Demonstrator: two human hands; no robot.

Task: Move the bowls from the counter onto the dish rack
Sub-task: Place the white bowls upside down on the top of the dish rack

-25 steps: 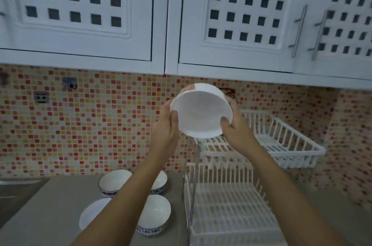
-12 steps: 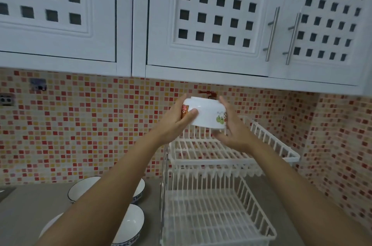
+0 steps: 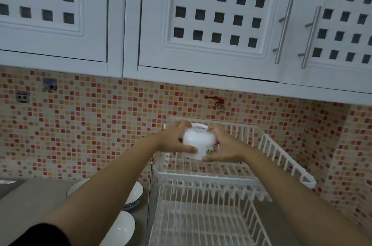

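A white bowl (image 3: 198, 141) with a small coloured print is turned upside down, its foot ring facing up. My left hand (image 3: 175, 139) grips its left side and my right hand (image 3: 223, 148) its right side. The bowl sits low over the upper tier of the white two-tier dish rack (image 3: 281, 157); whether it touches the wires I cannot tell. On the grey counter (image 3: 30, 201) at the lower left lie more white bowls with blue rims: one (image 3: 134, 195) behind my left forearm and one (image 3: 120, 229) nearer the front.
The rack's lower tier (image 3: 201, 223) holds nothing. White cabinets with metal handles (image 3: 283, 32) hang close above. A red tap (image 3: 218, 102) sticks out of the mosaic tile wall just over the rack. A socket (image 3: 22, 97) is at the far left.
Both hands turned the bowl from facing me to upside down and carried it forward and down, into the upper tier of the rack.
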